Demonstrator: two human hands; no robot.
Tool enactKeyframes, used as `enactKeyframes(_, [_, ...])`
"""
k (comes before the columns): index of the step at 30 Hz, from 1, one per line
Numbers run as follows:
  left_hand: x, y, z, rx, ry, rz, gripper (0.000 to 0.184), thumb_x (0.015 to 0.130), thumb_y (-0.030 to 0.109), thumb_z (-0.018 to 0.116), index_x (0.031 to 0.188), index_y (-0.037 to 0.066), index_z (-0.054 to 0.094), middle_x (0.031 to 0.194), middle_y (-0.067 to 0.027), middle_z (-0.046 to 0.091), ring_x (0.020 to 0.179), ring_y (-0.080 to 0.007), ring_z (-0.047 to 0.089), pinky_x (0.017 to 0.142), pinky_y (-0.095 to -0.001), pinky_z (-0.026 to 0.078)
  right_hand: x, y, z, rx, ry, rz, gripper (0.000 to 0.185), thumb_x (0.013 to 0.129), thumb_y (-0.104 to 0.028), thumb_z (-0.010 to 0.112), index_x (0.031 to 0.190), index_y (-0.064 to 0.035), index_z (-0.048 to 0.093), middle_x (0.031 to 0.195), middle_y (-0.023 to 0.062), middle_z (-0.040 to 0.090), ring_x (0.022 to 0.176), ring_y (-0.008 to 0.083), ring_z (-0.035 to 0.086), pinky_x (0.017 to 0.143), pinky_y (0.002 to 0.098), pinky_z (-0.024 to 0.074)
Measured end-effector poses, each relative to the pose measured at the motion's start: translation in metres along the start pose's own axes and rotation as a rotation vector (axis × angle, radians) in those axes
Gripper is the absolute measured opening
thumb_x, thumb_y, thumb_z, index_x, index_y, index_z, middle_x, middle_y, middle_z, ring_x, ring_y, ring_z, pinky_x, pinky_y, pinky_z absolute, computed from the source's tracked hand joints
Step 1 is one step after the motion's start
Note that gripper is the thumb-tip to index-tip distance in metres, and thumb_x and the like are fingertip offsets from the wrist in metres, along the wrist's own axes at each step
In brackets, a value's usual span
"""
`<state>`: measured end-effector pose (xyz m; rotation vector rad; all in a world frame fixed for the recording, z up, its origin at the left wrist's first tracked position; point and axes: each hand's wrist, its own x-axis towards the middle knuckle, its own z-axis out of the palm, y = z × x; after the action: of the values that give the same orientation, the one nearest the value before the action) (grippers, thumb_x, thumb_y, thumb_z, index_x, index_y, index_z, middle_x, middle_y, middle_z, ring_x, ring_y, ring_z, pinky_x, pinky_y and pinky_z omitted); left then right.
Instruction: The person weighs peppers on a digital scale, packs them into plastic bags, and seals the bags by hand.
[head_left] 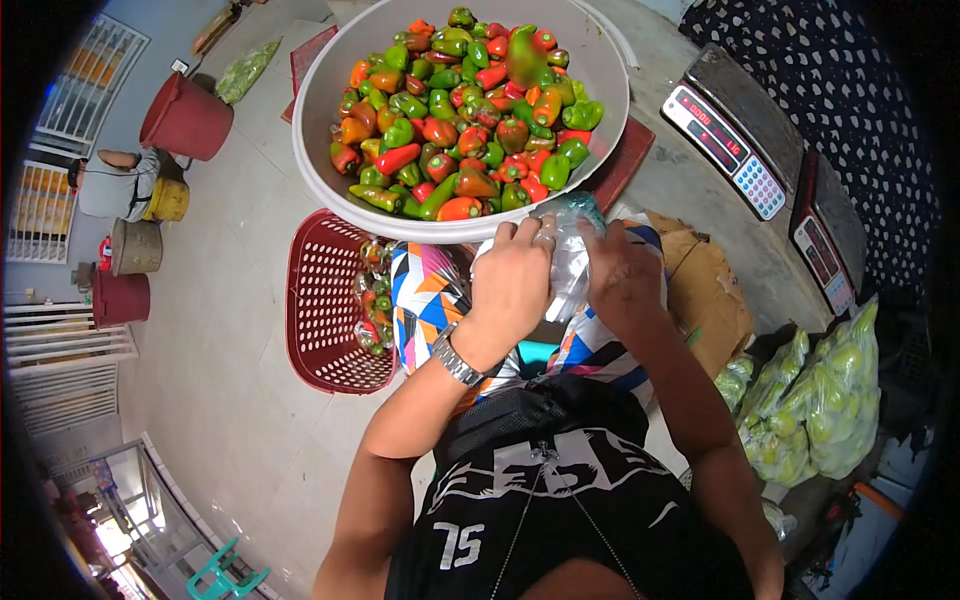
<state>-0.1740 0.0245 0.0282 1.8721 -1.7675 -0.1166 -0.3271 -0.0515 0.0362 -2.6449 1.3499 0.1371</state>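
Observation:
Over my lap, my left hand and my right hand are closed on opposite sides of a clear plastic bag. The bag looks thin and crumpled; whether anything lies in it I cannot tell. Just beyond my fingers stands a large white tub full of red, green and orange peppers. My fingertips are close to the tub's near rim. A metal watch is on my left wrist.
A red perforated basket with bagged peppers stands left of my legs. At the right are two digital scales, torn cardboard and bags of green produce. Buckets and a person's arm appear farther left.

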Motion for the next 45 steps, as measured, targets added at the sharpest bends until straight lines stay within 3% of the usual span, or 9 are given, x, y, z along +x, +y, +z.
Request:
enactKeyframes(6, [0.004,0.010,0.019,-0.152,0.052,-0.133,0.022,0.073,0.003,0.074,0.093,-0.001,0.068,0.098,-0.0224,0.059,0.083,-0.0417,0.063,0.069,-0.0507,0.052,-0.001,-0.009,-0.019,0.191,-0.090,0.114,0.027,0.091,-0.026,0.067,0.108,-0.0061,0.072,0.096,0.0211,0.072,0.099,0.0397,0.071,0.086,0.0513,0.0551])
enactKeyframes(9, [0.004,0.015,0.011,-0.144,-0.010,-0.095,0.021,0.073,-0.003,0.068,0.094,0.000,0.069,0.097,-0.0206,0.055,0.085,-0.0410,0.064,0.071,-0.0495,0.054,0.009,0.000,-0.003,0.226,0.026,0.312,0.030,0.090,-0.031,0.068,0.104,-0.0047,0.073,0.095,0.0218,0.073,0.097,0.0402,0.071,0.087,0.0496,0.0549])
enactKeyframes(14, [0.007,0.017,-0.021,-0.056,-0.056,-0.039,0.018,0.075,-0.004,0.065,0.092,-0.001,0.067,0.104,-0.0205,0.054,0.095,-0.0385,0.064,0.072,-0.0466,0.057,0.008,0.004,-0.006,0.095,0.431,0.110,0.019,0.088,-0.020,0.072,0.092,-0.0018,0.074,0.089,0.0130,0.073,0.092,0.0360,0.071,0.088,0.0472,0.0549])
enactKeyframes(17, [0.016,-0.007,-0.033,-0.046,-0.031,-0.130,0.026,0.073,-0.005,0.065,0.099,-0.001,0.067,0.104,-0.0218,0.053,0.097,-0.0396,0.062,0.074,-0.0485,0.056,0.032,0.006,-0.027,0.461,0.607,-0.215,0.017,0.085,-0.015,0.077,0.092,-0.0001,0.075,0.089,0.0111,0.072,0.090,0.0322,0.071,0.089,0.0453,0.0552])
enactKeyframes(21, [0.041,-0.095,-0.055,-0.046,0.467,-0.209,0.043,0.072,-0.009,0.064,0.115,-0.002,0.066,0.105,-0.0235,0.055,0.095,-0.0432,0.060,0.082,-0.0503,0.051,0.107,0.009,-0.070,1.124,0.339,-0.045,0.028,0.086,-0.024,0.079,0.099,0.0001,0.076,0.103,0.0178,0.074,0.098,0.0312,0.072,0.091,0.0438,0.0553])
enactKeyframes(25, [0.038,-0.157,-0.053,0.006,0.467,-0.413,0.050,0.074,-0.008,0.061,0.124,-0.005,0.062,0.104,-0.0227,0.057,0.095,-0.0425,0.060,0.084,-0.0481,0.050,0.252,0.013,-0.005,0.268,0.219,0.178,0.052,0.085,-0.043,0.077,0.110,0.0030,0.074,0.110,0.0251,0.074,0.108,0.0358,0.073,0.093,0.0418,0.0576])
enactKeyframes(35, [0.032,-0.165,-0.043,-0.019,0.583,-0.393,0.048,0.076,-0.007,0.060,0.124,-0.004,0.061,0.103,-0.0205,0.057,0.091,-0.0400,0.060,0.082,-0.0468,0.049,0.293,0.009,0.027,0.679,-0.297,-0.046,0.061,0.073,-0.050,0.088,0.115,-0.0078,0.076,0.116,0.0172,0.073,0.113,0.0275,0.068,0.099,0.0384,0.0512])
enactKeyframes(40, [0.030,-0.165,-0.042,-0.086,0.585,-0.432,0.047,0.077,-0.007,0.059,0.123,-0.002,0.064,0.101,-0.0192,0.058,0.089,-0.0385,0.060,0.081,-0.0454,0.050,0.276,-0.023,0.043,0.290,-0.126,-0.115,0.068,0.076,-0.063,0.078,0.132,-0.0250,0.068,0.162,0.0299,0.030,0.143,0.0488,0.039,0.118,0.0505,0.0361])
enactKeyframes(45, [0.031,-0.162,-0.044,-0.101,0.578,-0.456,0.050,0.077,-0.011,0.057,0.124,0.002,0.068,0.103,-0.0144,0.062,0.093,-0.0292,0.066,0.084,-0.0351,0.053,0.262,-0.032,0.029,0.047,-0.314,-0.151,0.086,0.073,-0.060,0.076,0.149,-0.0267,0.052,0.156,0.0284,0.036,0.141,0.0530,0.038,0.117,0.0555,0.0360])
